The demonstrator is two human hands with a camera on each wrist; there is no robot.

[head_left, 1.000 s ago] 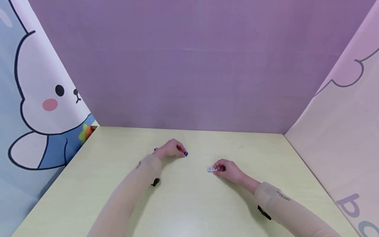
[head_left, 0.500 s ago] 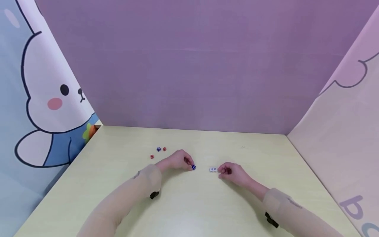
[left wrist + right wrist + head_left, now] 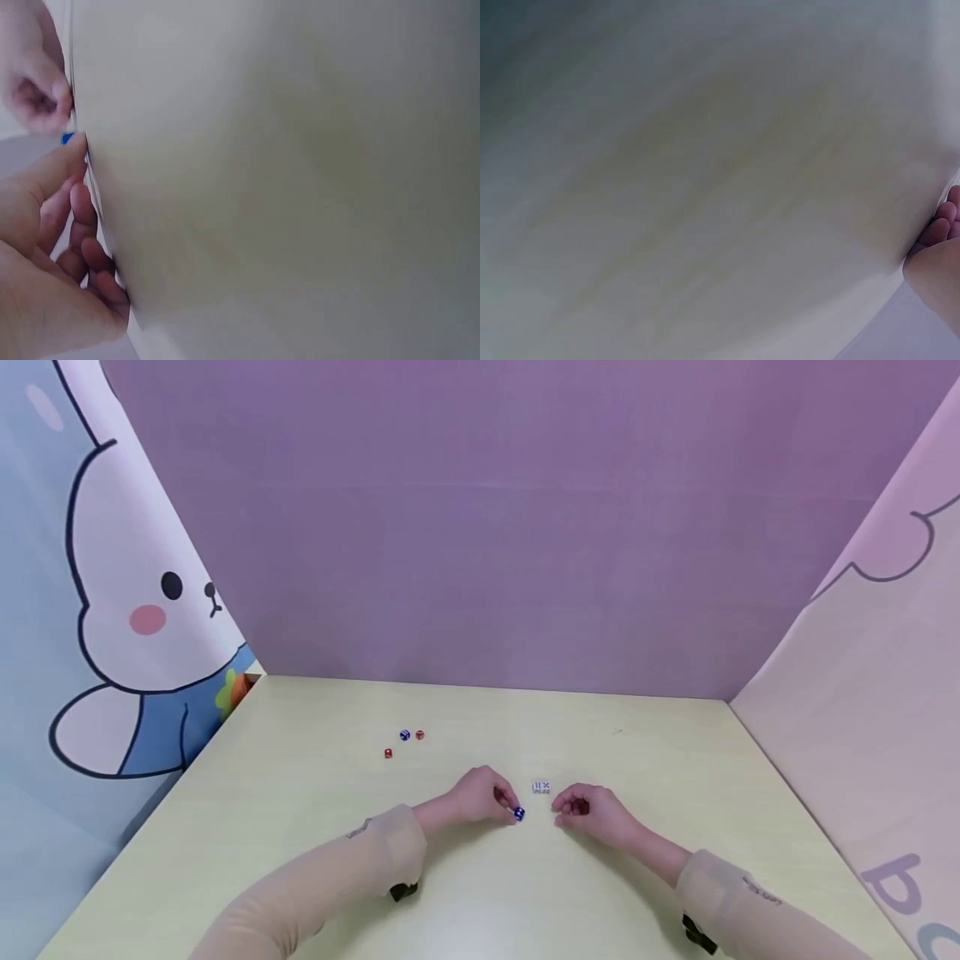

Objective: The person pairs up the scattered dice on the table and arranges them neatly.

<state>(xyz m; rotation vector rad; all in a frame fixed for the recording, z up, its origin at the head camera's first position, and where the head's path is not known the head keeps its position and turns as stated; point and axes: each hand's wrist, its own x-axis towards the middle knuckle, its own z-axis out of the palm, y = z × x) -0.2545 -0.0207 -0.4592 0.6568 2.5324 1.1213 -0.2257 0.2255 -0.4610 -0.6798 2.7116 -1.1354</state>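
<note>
A blue die [image 3: 519, 813] is pinched between the thumb and fingertips of my left hand [image 3: 480, 795], low over the table. In the left wrist view a sliver of the blue die [image 3: 67, 138] shows beyond the fingertips. Two white dice [image 3: 542, 787] sit side by side, touching, just behind the space between my hands. My right hand [image 3: 596, 814] rests at the table to the right of them, its fingers loosely curled and the thumb apart from the index finger, with nothing seen in it. Only the curled fingers [image 3: 939, 225] of that hand appear in the right wrist view.
At the back left of the table [image 3: 637, 760] lie a second blue die [image 3: 405, 735], a red die [image 3: 420, 735] beside it and another red die [image 3: 387, 753] nearer. A purple panel [image 3: 480, 527] rises at the table's back edge, with printed sheets at both sides.
My left hand has carried the blue die rightward and nearer to me, uncovering the dice at the back left. My right hand has drawn back from the white dice, which it had been touching.
</note>
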